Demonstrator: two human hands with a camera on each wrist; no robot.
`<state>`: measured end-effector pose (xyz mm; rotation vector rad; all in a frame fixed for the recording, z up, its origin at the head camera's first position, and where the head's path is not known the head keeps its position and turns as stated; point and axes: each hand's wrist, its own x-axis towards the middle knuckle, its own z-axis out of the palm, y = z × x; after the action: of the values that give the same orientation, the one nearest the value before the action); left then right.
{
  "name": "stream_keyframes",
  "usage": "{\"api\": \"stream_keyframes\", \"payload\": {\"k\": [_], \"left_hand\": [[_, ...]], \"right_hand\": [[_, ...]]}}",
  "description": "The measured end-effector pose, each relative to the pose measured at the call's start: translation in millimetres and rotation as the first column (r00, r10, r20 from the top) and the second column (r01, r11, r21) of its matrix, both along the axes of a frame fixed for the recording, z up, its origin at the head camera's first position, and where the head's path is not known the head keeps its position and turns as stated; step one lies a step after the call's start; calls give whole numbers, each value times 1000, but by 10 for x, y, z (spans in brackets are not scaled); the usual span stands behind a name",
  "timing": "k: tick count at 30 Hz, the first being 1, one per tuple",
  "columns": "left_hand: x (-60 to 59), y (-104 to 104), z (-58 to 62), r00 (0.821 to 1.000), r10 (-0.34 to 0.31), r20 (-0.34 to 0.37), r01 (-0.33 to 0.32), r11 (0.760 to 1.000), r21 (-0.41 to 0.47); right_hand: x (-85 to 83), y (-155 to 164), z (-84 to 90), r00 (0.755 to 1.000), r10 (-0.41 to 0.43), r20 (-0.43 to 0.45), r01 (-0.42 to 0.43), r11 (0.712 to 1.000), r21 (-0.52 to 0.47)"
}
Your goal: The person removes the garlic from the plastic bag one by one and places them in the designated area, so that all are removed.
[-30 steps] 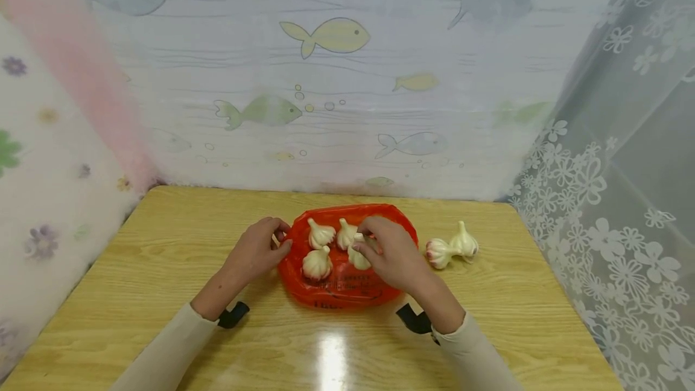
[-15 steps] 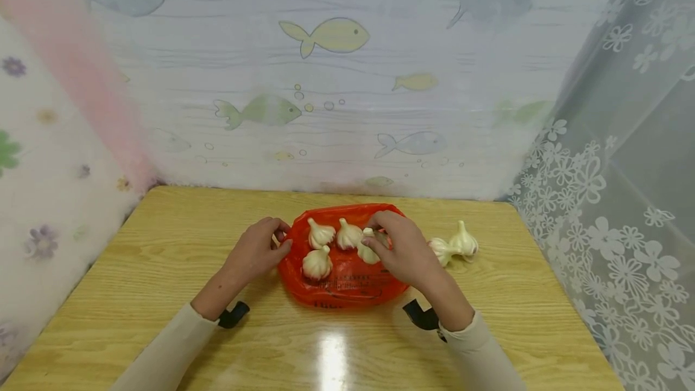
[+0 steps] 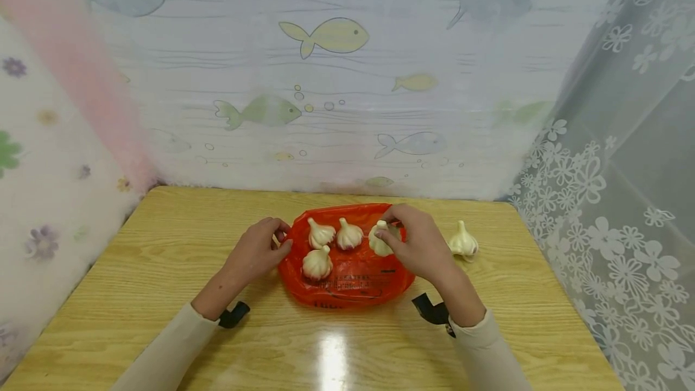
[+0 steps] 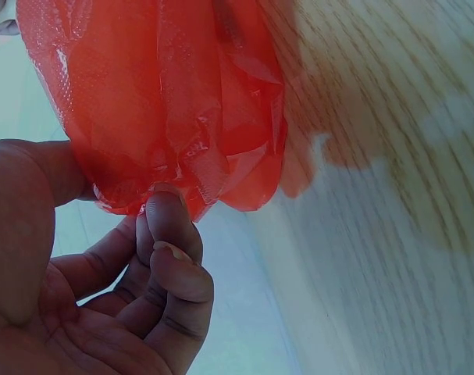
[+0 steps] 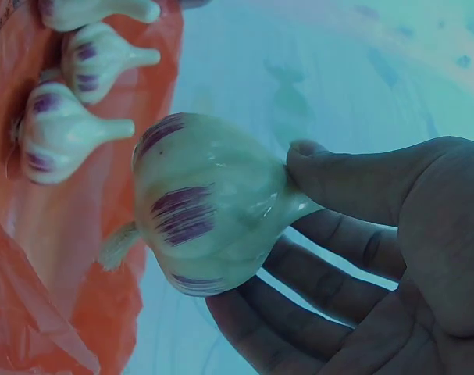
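A red plastic bag (image 3: 347,291) with dark print lies spread on the table. My left hand (image 3: 263,243) pinches its left edge; in the left wrist view thumb and fingers meet on the gathered red film (image 4: 166,94). Three garlic bulbs rest on the bag's left and middle part: one at the back left (image 3: 320,234), one beside it (image 3: 349,235), one nearer the front (image 3: 317,264). Over the bag's right part, my right hand (image 3: 420,243) grips another garlic bulb (image 5: 213,203) by its neck, its purple-streaked body and root end pointing away from the palm.
One more garlic bulb (image 3: 463,241) sits on the wooden table (image 3: 516,306), right of the bag and behind the right hand. A fish-patterned curtain (image 3: 336,107) hangs at the table's back edge. Patterned sheets stand along both sides.
My right hand has moved right with its garlic bulb, from mid-bag to the bag's right side. It now hides one of the two bulbs seen at the right. The left hand stays put.
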<state>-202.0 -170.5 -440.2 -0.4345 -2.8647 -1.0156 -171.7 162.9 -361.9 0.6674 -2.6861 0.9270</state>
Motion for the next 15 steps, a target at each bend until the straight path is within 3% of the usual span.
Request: {"api": "stream_keyframes", "payload": {"k": [15], "left_hand": [[23, 6, 21, 1000, -2, 13, 2, 1000, 3]], "right_hand": [[-53, 183, 27, 999, -45, -11, 45, 998, -52]]}}
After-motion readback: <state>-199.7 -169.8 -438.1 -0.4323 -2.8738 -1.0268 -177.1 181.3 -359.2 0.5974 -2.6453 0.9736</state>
